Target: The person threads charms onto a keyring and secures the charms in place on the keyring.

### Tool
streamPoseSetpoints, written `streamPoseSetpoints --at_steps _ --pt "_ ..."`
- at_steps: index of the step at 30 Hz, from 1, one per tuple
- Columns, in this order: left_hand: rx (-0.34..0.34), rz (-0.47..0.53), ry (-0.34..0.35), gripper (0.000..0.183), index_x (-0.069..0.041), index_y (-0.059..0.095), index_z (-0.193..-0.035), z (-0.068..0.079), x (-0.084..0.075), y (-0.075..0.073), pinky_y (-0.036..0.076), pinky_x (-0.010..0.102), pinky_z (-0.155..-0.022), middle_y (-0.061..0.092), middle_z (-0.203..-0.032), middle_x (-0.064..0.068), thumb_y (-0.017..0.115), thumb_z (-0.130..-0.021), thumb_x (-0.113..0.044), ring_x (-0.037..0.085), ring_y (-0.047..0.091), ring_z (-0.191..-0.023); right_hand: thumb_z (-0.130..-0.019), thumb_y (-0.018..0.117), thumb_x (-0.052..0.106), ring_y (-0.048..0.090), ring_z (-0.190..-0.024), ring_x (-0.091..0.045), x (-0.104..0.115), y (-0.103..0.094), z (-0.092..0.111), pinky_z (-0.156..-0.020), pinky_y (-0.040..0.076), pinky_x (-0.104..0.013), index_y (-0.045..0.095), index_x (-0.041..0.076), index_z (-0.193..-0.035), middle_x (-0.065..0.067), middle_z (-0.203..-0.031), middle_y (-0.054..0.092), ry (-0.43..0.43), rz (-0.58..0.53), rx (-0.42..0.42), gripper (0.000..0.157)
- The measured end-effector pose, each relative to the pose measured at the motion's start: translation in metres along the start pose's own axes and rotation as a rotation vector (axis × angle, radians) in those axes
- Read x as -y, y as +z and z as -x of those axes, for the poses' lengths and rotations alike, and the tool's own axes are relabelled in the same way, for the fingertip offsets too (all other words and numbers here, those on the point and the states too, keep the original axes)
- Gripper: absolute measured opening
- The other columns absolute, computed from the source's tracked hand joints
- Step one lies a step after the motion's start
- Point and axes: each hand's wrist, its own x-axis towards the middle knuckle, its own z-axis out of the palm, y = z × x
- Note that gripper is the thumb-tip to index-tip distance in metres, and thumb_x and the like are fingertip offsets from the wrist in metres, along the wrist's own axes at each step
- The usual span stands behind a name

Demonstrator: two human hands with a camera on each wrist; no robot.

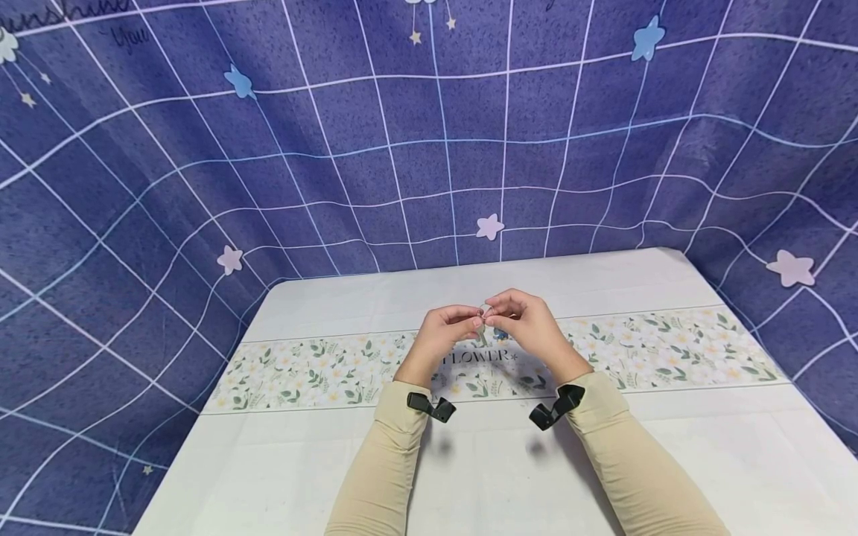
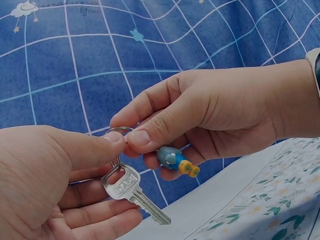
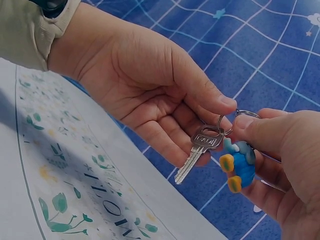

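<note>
Both hands meet above the table's floral band in the head view. My left hand pinches a metal key ring between thumb and forefinger. From that side hangs a silver key, its toothed blade pointing down past the curled lower fingers. On the other side my right hand pinches the ring too, thumb tip close to the left thumb. A small blue figurine charm with yellow-orange feet dangles below the right thumb, in front of the fingers. The fingertips hide part of the ring.
Under the hands is a table with a white cloth, crossed by a printed floral band with lettering. A blue curtain with grid lines and stars surrounds the table's back and sides. Black straps circle both wrists.
</note>
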Motion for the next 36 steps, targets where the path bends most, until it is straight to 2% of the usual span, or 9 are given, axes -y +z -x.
streamPoseSetpoints --at_steps 3,5,9,13,19,24,28,31,36 --pt "0.014 0.006 0.005 0.032 0.007 0.067 -0.124 0.0005 -0.0001 0.0000 0.056 0.053 -0.095 0.072 -0.107 0.013 0.070 -0.096 -0.007 0.018 0.070 -0.090 -0.090 0.072 -0.006 0.068 -0.084 -0.032 -0.0003 -0.0002 -0.0001 -0.067 0.054 -0.020 0.067 -0.009 -0.114 -0.024 -0.097 0.072 -0.005 0.001 -0.001 0.025" --pt "0.028 0.006 0.020 0.033 0.005 0.066 -0.127 -0.0009 0.0041 -0.0008 0.056 0.052 -0.095 0.071 -0.104 0.009 0.069 -0.096 -0.007 0.016 0.069 -0.089 -0.090 0.072 -0.006 0.068 -0.084 -0.032 -0.0003 -0.0007 0.0000 -0.067 0.054 -0.020 0.067 -0.009 -0.114 -0.024 -0.097 0.072 -0.007 0.000 0.000 0.025" --pt "0.055 -0.024 0.031 0.038 0.001 0.064 -0.132 -0.0007 0.0049 -0.0015 0.059 0.043 -0.092 0.071 -0.102 0.007 0.070 -0.095 -0.004 0.014 0.068 -0.089 -0.090 0.072 -0.007 0.069 -0.085 -0.029 0.0013 -0.0014 0.0002 -0.069 0.055 -0.019 0.067 -0.009 -0.114 -0.024 -0.097 0.072 -0.007 -0.011 -0.004 0.025" --pt "0.060 -0.051 0.041 0.040 -0.001 0.064 -0.133 -0.0007 0.0049 -0.0015 0.059 0.035 -0.089 0.072 -0.106 0.010 0.071 -0.093 -0.001 0.012 0.069 -0.090 -0.089 0.072 -0.007 0.069 -0.084 -0.025 0.0030 -0.0017 0.0007 -0.069 0.055 -0.019 0.067 -0.010 -0.113 -0.025 -0.097 0.072 -0.003 -0.023 -0.009 0.025" --pt "0.052 -0.045 0.056 0.038 0.002 0.064 -0.131 -0.0010 0.0053 -0.0013 0.060 0.036 -0.089 0.071 -0.106 0.012 0.070 -0.094 0.000 0.012 0.069 -0.091 -0.089 0.072 -0.007 0.068 -0.083 -0.019 0.0026 -0.0020 0.0007 -0.069 0.055 -0.019 0.067 -0.010 -0.114 -0.025 -0.097 0.072 -0.001 -0.028 -0.010 0.025" --pt "0.057 -0.019 0.023 0.035 0.006 0.064 -0.129 -0.0015 0.0043 -0.0021 0.059 0.036 -0.090 0.072 -0.105 0.008 0.069 -0.095 -0.001 0.012 0.068 -0.091 -0.089 0.072 -0.007 0.068 -0.081 -0.014 0.0018 -0.0026 0.0005 -0.070 0.056 -0.019 0.066 -0.011 -0.115 -0.026 -0.098 0.072 0.004 -0.052 -0.010 0.027" --pt "0.071 0.000 0.001 0.033 0.011 0.063 -0.127 -0.0017 0.0027 -0.0025 0.059 0.038 -0.092 0.072 -0.114 0.014 0.068 -0.096 0.000 0.013 0.068 -0.095 -0.089 0.072 -0.006 0.068 -0.080 -0.013 0.0012 -0.0027 0.0004 -0.069 0.056 -0.019 0.066 -0.011 -0.116 -0.026 -0.098 0.072 0.004 -0.057 -0.008 0.028" --pt "0.060 -0.002 -0.004 0.032 0.010 0.065 -0.125 -0.0015 0.0033 -0.0026 0.059 0.037 -0.092 0.071 -0.118 0.016 0.068 -0.096 -0.002 0.014 0.069 -0.097 -0.089 0.072 -0.006 0.068 -0.080 -0.012 0.0005 -0.0026 0.0001 -0.069 0.056 -0.019 0.066 -0.011 -0.115 -0.026 -0.097 0.072 0.000 -0.055 -0.007 0.027" --pt "0.032 -0.008 -0.008 0.029 0.008 0.068 -0.122 -0.0023 0.0064 -0.0017 0.059 0.035 -0.091 0.071 -0.116 0.015 0.068 -0.097 -0.007 0.013 0.070 -0.095 -0.089 0.072 -0.007 0.067 -0.079 -0.010 -0.0005 -0.0021 -0.0002 -0.068 0.056 -0.019 0.066 -0.011 -0.114 -0.026 -0.096 0.072 -0.011 -0.056 -0.007 0.025"
